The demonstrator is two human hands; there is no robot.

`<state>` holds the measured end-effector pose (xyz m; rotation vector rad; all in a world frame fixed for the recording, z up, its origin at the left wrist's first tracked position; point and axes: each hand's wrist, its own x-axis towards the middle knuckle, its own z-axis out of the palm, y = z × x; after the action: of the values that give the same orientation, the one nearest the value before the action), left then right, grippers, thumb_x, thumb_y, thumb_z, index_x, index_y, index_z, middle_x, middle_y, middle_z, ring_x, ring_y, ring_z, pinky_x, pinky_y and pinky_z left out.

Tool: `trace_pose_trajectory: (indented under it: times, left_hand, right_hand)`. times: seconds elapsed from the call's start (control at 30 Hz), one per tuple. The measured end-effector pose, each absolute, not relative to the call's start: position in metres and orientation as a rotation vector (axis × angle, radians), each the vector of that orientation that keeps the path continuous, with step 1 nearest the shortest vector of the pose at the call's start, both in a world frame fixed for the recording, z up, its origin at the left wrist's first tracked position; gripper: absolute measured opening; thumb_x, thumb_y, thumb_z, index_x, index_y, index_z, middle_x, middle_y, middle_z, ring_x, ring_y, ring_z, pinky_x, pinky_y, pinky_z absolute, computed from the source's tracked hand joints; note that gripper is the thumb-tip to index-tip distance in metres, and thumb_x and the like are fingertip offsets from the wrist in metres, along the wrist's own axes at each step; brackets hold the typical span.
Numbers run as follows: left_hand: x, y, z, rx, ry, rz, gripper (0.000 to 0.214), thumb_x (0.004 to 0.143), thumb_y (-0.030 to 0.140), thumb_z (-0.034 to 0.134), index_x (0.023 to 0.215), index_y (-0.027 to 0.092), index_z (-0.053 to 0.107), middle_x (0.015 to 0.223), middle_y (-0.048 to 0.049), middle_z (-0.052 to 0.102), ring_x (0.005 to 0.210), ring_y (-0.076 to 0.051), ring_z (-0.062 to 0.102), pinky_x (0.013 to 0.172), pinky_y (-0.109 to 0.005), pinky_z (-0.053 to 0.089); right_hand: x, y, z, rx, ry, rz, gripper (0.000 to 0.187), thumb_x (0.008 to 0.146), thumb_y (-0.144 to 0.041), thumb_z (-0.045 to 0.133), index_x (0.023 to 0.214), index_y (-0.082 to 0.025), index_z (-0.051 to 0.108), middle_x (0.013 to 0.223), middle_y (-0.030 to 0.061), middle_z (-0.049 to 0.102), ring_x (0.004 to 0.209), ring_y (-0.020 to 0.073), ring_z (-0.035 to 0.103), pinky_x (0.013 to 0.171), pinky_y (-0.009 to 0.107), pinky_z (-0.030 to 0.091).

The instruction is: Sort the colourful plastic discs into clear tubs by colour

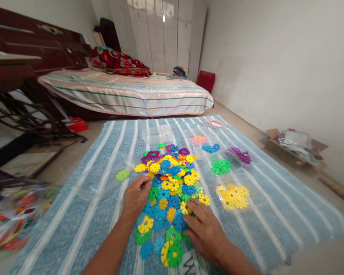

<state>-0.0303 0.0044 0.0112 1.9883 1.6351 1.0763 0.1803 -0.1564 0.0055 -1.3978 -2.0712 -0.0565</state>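
Loose flat heap of multicoloured notched plastic discs (pixel 172 183) midway on the blue striped cloth (pixel 83 214)

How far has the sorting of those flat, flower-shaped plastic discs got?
Done: single-colour groups of yellow discs, green discs, blue discs and purple discs lie in clear plastic trays on the right. In hand: the left hand and right hand rest on the big mixed pile. Left: most of it; that pile far outweighs the sorted groups.

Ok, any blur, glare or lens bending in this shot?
Head view: the disc pile is sharp; the bag at lower left is smeared by blur; a glare spot sits on the wardrobe doors; the striped cloth stretches and bows toward the frame edges; light is soft and even.
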Motion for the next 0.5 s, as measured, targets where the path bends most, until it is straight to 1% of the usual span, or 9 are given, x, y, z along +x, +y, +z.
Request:
trace_pose_trajectory:
  times: [0.13,0.3,0.37,0.5]
  left_hand:
    - [-0.031,0.005,0.010,2.006,1.618,1.083,0.024,0.074,0.040,0.047,0.077,0.023,0.064,0.089,-0.0020,0.070,0.082,-0.018,0.064,0.081,-0.029,0.051]
    - [-0.031,0.006,0.006,2.016,1.631,1.074,0.022,0.074,0.038,0.048,0.076,0.023,0.064,0.088,-0.0011,0.070,0.081,-0.018,0.064,0.080,-0.028,0.051]
    - [-0.031,0.006,0.006,2.016,1.624,1.081,0.022,0.074,0.038,0.048,0.076,0.023,0.064,0.087,-0.0010,0.070,0.081,-0.018,0.064,0.080,-0.028,0.051]
    - [-0.030,0.005,0.008,2.005,1.611,1.086,0.022,0.074,0.038,0.047,0.075,0.023,0.063,0.085,-0.0013,0.069,0.081,-0.018,0.064,0.079,-0.029,0.051]
  right_hand:
    - [0.191,-0.160,0.000,-1.403,-1.979,-0.134,0.026,0.083,-0.020,0.058,0.108,-0.018,0.059,0.121,0.0133,0.060,0.120,0.0265,0.050,0.096,0.047,0.048]
    - [0.199,-0.172,-0.011,-1.549,-1.924,-0.169,0.031,0.081,-0.025,0.060,0.111,-0.015,0.059,0.122,0.0177,0.058,0.117,0.0326,0.051,0.093,0.054,0.047]
    - [0.197,-0.174,-0.016,-1.586,-1.923,-0.157,0.032,0.081,-0.024,0.059,0.111,-0.014,0.059,0.123,0.0189,0.057,0.117,0.0332,0.051,0.092,0.054,0.048]
    - [0.188,-0.169,-0.022,-1.533,-1.882,-0.156,0.029,0.083,-0.021,0.056,0.111,-0.016,0.060,0.123,0.0166,0.058,0.116,0.0304,0.053,0.092,0.050,0.050]
